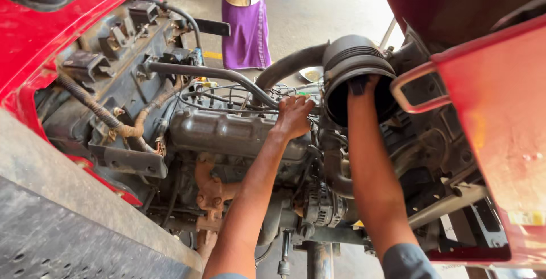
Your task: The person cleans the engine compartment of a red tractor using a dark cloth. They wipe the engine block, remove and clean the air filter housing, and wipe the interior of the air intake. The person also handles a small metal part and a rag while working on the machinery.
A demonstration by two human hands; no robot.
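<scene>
Near first: both forearms come up over the engine. Left hand (294, 117) lies spread, palm down, on the grey valve cover (227, 134). It grips nothing and only props, fingertips right at the thin wires (227, 100) just beyond it.

Right hand (364, 84) is sunk wrist-deep in the mouth of the black air cleaner housing (355, 74), just right of the left hand. Fingers are hidden, so I can't tell if it holds anything in there.

Risks, as I judge them:
- The prop hand slides on oily metal and snags the wires.
- The housing hangs on its black hose (287, 65); a hard pull inside could twist that joint.
- The red hood edge (483, 85) sits close right of the forearm, so a knock is likely on withdrawal.

Further back, a person in a purple skirt (247, 29) stands well apart.
</scene>
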